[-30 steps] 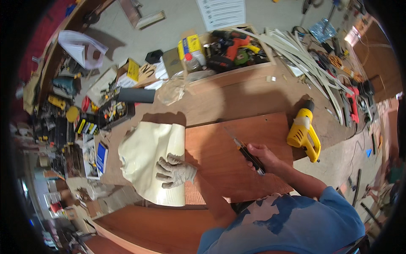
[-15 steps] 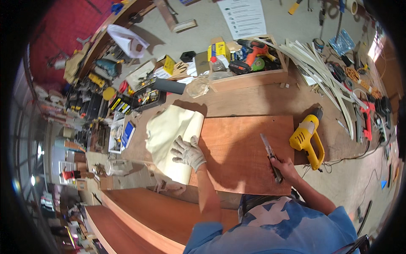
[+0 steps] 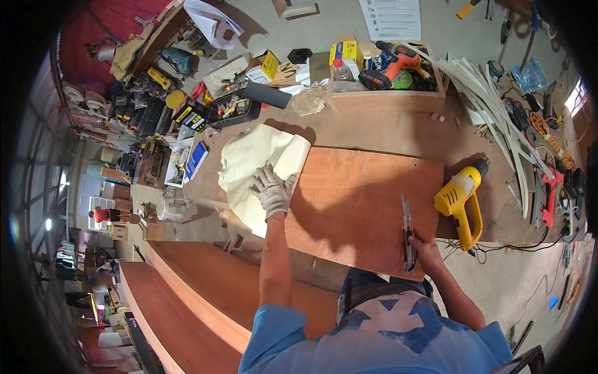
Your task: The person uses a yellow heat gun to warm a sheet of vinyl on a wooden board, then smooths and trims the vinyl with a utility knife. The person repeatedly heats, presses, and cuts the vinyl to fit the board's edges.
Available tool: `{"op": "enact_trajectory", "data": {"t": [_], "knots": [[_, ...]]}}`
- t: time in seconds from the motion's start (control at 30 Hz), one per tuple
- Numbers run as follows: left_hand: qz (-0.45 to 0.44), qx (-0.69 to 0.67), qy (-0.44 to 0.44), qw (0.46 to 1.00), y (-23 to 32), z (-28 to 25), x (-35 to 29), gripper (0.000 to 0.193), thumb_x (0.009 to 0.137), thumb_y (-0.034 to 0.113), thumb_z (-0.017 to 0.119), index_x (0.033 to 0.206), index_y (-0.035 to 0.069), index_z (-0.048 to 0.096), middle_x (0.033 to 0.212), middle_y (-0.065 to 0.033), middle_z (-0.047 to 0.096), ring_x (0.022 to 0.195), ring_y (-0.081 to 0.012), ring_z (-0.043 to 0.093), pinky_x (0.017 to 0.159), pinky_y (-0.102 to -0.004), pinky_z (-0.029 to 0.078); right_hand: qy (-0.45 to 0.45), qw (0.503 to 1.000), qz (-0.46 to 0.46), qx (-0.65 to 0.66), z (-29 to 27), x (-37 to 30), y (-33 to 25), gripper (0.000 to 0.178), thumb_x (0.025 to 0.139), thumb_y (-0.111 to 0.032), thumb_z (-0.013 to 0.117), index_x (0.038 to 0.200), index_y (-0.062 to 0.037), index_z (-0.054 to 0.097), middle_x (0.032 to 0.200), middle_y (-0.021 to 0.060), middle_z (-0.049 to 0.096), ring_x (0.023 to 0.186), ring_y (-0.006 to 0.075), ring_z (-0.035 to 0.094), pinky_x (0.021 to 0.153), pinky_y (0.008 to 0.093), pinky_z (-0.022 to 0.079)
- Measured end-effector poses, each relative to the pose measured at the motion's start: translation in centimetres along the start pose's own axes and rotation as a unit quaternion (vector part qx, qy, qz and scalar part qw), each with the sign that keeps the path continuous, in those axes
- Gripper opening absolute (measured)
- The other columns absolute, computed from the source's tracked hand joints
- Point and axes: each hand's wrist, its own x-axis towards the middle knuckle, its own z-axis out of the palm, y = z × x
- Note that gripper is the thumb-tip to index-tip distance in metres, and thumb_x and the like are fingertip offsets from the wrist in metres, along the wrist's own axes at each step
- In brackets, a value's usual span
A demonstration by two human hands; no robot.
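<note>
My left hand point(image 3: 273, 192), in a pale work glove, lies with fingers spread on a cream-coloured flexible sheet point(image 3: 252, 162). The sheet wraps over the left end of a reddish-brown wooden board point(image 3: 361, 199) on the workbench. At the board's near right corner, my bare right hand point(image 3: 425, 252) is closed round a utility knife point(image 3: 408, 240). Its blade is out and points away from me, over the board. A yellow heat gun point(image 3: 461, 199) lies just right of the board.
A wooden box point(image 3: 386, 101) of power tools stands at the back of the bench point(image 3: 286, 118). White strips point(image 3: 498, 118) are heaped at the right, cables behind them. Long wooden panels point(image 3: 205, 280) stand below left. A person in red point(image 3: 106, 215) is far off at the left.
My view has shifted, so the bench things sit differently in the picture. The knife blade now points more straight away from me. My left hand stays flat on the sheet.
</note>
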Motion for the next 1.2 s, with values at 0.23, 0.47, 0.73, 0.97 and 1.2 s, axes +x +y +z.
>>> {"op": "enact_trajectory", "data": {"t": [0.23, 0.47, 0.73, 0.97, 1.2], "knots": [[0.005, -0.052, -0.054, 0.997, -0.7, -0.5, 0.5, 0.102, 0.086, 0.077, 0.044, 0.153, 0.002, 0.024, 0.158, -0.0269, 0.022, 0.145, -0.0523, 0.014, 0.113, -0.0690, 0.010, -0.029, 0.995, 0.013, -0.097, 1.3, -1.2, -0.4, 0.035, 0.091, -0.011, 0.062, 0.122, 0.0059, 0.060, 0.107, 0.0093, 0.066, 0.093, 0.0152, 0.062, 0.082, 0.0323, 0.052], [0.038, -0.012, -0.005, 0.999, -0.5, -0.4, 0.2, 0.099, 0.087, 0.074, 0.045, 0.149, -0.002, 0.031, 0.155, -0.0277, 0.029, 0.142, -0.0531, 0.023, 0.111, -0.0699, 0.016, -0.087, 0.992, -0.030, -0.090, 8.3, 1.3, 0.1, 0.038, 0.089, -0.015, 0.068, 0.122, 0.0038, 0.062, 0.105, 0.0117, 0.070, 0.094, 0.0192, 0.066, 0.080, 0.0345, 0.055], [0.067, -0.066, 0.042, 0.995, -0.2, 1.0, 0.6, 0.098, 0.086, 0.071, 0.050, 0.148, -0.002, 0.032, 0.153, -0.0264, 0.031, 0.141, -0.0528, 0.025, 0.110, -0.0699, 0.018, 0.020, 0.986, -0.054, -0.156, 21.2, 8.6, 0.5, 0.029, 0.087, -0.013, 0.071, 0.109, 0.0045, 0.065, 0.088, 0.0108, 0.069, 0.075, 0.0174, 0.068, 0.063, 0.0299, 0.056], [0.095, -0.089, 0.068, 0.989, -0.3, 2.1, 0.6, 0.095, 0.087, 0.068, 0.053, 0.148, -0.002, 0.032, 0.154, -0.0246, 0.030, 0.140, -0.0531, 0.024, 0.107, -0.0709, 0.021, 0.270, 0.938, -0.134, 0.170, 25.0, 12.9, 0.5, 0.025, 0.090, -0.005, 0.065, 0.111, 0.0035, 0.056, 0.087, 0.0093, 0.067, 0.065, 0.0178, 0.067, 0.054, 0.0308, 0.056], [0.099, -0.045, 0.036, 0.993, -1.2, 2.5, 1.0, 0.090, 0.093, 0.068, 0.038, 0.149, -0.003, 0.031, 0.155, -0.0230, 0.029, 0.141, -0.0501, 0.024, 0.108, -0.0691, 0.019, 0.290, 0.945, -0.082, 0.127, 25.7, 13.3, 1.9, 0.027, 0.094, -0.013, 0.063, 0.113, 0.0047, 0.057, 0.089, 0.0124, 0.065, 0.072, 0.0189, 0.067, 0.056, 0.0330, 0.056]]}}
